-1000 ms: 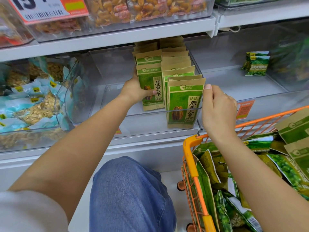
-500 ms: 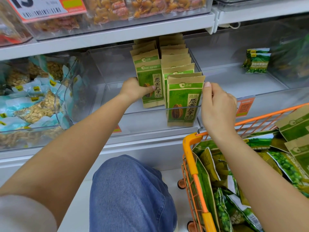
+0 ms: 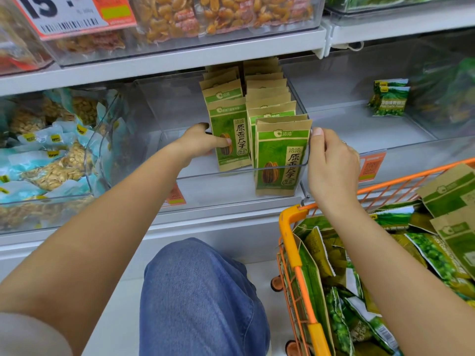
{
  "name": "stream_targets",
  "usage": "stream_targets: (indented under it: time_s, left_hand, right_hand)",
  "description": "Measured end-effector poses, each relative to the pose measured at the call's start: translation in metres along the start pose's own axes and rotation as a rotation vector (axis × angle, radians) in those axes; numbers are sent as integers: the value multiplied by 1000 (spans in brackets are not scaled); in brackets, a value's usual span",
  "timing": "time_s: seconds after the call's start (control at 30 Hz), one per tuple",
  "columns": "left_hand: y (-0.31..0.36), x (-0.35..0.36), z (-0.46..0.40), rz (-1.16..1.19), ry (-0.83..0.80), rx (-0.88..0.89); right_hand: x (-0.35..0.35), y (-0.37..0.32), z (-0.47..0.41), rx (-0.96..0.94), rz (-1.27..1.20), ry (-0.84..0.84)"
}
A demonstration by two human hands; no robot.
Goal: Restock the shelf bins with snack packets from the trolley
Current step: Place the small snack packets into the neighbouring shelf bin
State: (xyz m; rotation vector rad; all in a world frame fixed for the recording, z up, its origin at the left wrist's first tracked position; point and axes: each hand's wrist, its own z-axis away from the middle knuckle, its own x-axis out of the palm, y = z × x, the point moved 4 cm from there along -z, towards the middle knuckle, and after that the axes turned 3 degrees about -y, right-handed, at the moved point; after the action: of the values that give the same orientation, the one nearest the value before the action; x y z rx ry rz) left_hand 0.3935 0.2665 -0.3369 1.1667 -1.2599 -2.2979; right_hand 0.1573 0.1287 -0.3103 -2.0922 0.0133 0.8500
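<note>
Steadying two upright rows of sunflower seed packets (image 3: pixel 281 155) in the clear bin (image 3: pixel 164 119), your left hand (image 3: pixel 198 145) is pinching one while your right hand (image 3: pixel 331 160) is pinching the front; the trolley (image 3: pixel 293 227) is holding plenty more.

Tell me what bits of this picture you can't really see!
- Head view: most packets in the two seed packet rows hide behind the front packets.
- Left hand: its fingers are behind the left front packet; only the thumb shows.
- Trolley: cut off by the right and bottom edges.
- Price tag: cut off by the top edge.
- Small print on the pea packets: too small.
</note>
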Motion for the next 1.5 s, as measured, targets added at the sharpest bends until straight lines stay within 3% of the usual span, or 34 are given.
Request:
stream_targets:
  time_s: [0.1, 0.17, 0.23, 0.3, 0.4, 0.5, 0.6, 0.7, 0.83, 0.97, 1.1, 1.3, 1.5]
  left_hand:
    - [14, -13, 19, -146, 219, 32]
    - [36, -18, 53, -228, 449, 218]
    - [58, -8, 95, -184, 502, 483]
    - [70, 18, 130, -153, 367, 649]
    - [80, 75, 170, -227, 14, 793]
    - [76, 125, 187, -492, -262, 937]
    - [65, 141, 184, -763, -257, 972]
    - [62, 139, 180, -859, -173, 918]
    - [66, 128, 183, -660, 15, 919]
    - [43, 122, 178, -328, 83, 802]
    - [22, 124, 185, -71, 143, 801]
    - [18, 121, 185, 368, -11, 605]
    - [27, 125, 189, 449, -146, 573]
  right_hand:
    - [-5, 3, -2, 95, -179, -51]
    - [-16, 5, -7, 184, -365, -100]
    - [-38, 9, -7, 194, -430, -141]
    - [-64, 12, 0, 144, -374, -221]
    - [-97, 19, 21, 105, -231, -439]
    - [-127, 31, 46, 68, 128, -645]
    - [-142, 37, 76, 91, 350, -804]
    - [-127, 24, 106, 42, 427, -916]
    - [-91, -4, 128, -86, 508, -877]
    - [-71, -12, 137, -36, 490, -878]
    - [-79, -6, 133, 29, 357, -856]
    - [-121, 19, 103, 245, -374, -757]
    - [-116, 20, 106, 310, -512, -747]
